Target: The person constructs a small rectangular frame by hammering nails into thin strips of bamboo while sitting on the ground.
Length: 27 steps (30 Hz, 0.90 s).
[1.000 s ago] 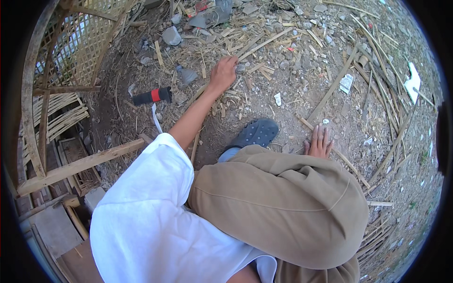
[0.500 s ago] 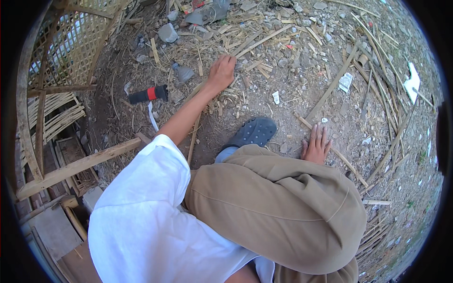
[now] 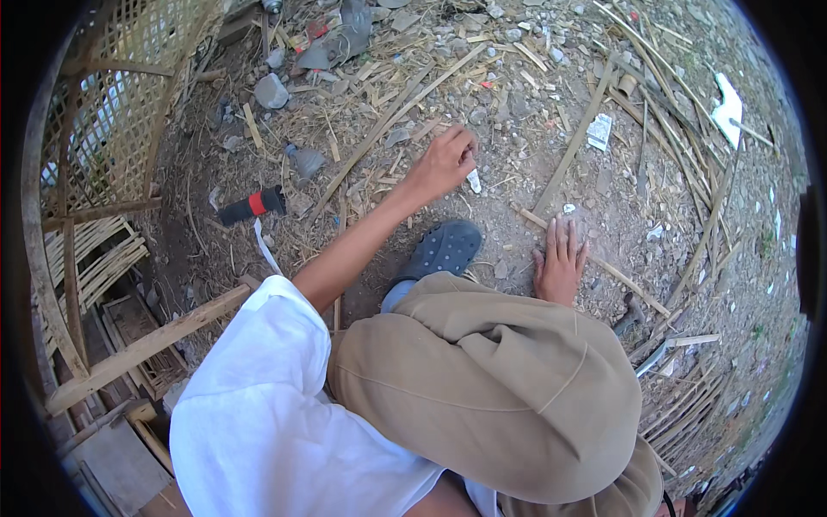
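My left hand [image 3: 444, 165] reaches out from a white sleeve just above the littered ground. Its fingers are curled in, and what they hold, if anything, is hidden. A small white scrap [image 3: 474, 180] shows right beside the fingertips; I cannot tell whether they touch it. Beyond my knee, my right hand [image 3: 560, 265] rests flat with its fingers stretched forward, beside and partly over a thin wooden strip [image 3: 631, 283]. Between the hands is my dark clog [image 3: 446, 247], dotted with holes. A longer flat strip [image 3: 575, 138] lies ahead of my right hand.
A black cylinder with a red band [image 3: 251, 205] lies left, near a wooden frame [image 3: 146, 346] and woven lattice [image 3: 129, 108]. Stones such as a grey rock [image 3: 271, 92], wood chips and long sticks [image 3: 717, 211] litter the ground. A pale curved strip [image 3: 652, 358] lies right of my knee.
My left hand has moved right and nearer, from the long strips to the small white scrap. My right hand stays on the ground. The whole view has shifted slightly.
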Available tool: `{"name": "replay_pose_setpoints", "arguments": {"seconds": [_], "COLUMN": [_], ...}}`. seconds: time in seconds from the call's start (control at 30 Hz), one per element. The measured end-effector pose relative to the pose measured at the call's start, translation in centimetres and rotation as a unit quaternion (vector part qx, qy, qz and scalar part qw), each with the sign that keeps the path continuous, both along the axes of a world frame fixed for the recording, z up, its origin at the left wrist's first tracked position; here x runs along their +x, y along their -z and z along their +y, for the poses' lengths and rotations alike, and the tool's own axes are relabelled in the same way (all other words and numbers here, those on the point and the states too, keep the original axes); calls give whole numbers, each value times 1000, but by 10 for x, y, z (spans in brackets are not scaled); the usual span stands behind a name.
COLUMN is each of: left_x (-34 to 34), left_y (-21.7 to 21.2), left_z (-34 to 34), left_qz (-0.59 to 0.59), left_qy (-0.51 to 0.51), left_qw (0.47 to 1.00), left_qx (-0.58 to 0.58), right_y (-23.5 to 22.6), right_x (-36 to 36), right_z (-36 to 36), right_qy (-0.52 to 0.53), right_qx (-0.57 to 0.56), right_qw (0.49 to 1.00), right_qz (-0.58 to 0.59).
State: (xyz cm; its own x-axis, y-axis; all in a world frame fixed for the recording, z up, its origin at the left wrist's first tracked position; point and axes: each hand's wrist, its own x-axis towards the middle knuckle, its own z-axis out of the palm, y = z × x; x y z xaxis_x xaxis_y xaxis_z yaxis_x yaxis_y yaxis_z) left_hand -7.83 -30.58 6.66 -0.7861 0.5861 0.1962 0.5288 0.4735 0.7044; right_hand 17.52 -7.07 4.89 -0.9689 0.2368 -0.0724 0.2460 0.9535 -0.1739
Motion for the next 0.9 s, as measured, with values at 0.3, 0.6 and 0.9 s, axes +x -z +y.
{"name": "replay_pose_setpoints", "arguments": {"seconds": [0.3,0.6,0.9], "left_x": [29,54,67], "left_y": [7,13,22], "left_z": [86,88,84], "left_qz": [-64,-195,-192], "left_qy": [355,192,141], "left_qw": [927,955,970], "left_qx": [-100,-119,-44], "right_y": [5,12,13], "right_x": [-8,-2,2], "right_z": [-4,-3,-3], "right_qy": [-11,46,36], "right_qx": [-76,-110,-91], "right_qw": [994,985,987], "right_qz": [78,126,124]}}
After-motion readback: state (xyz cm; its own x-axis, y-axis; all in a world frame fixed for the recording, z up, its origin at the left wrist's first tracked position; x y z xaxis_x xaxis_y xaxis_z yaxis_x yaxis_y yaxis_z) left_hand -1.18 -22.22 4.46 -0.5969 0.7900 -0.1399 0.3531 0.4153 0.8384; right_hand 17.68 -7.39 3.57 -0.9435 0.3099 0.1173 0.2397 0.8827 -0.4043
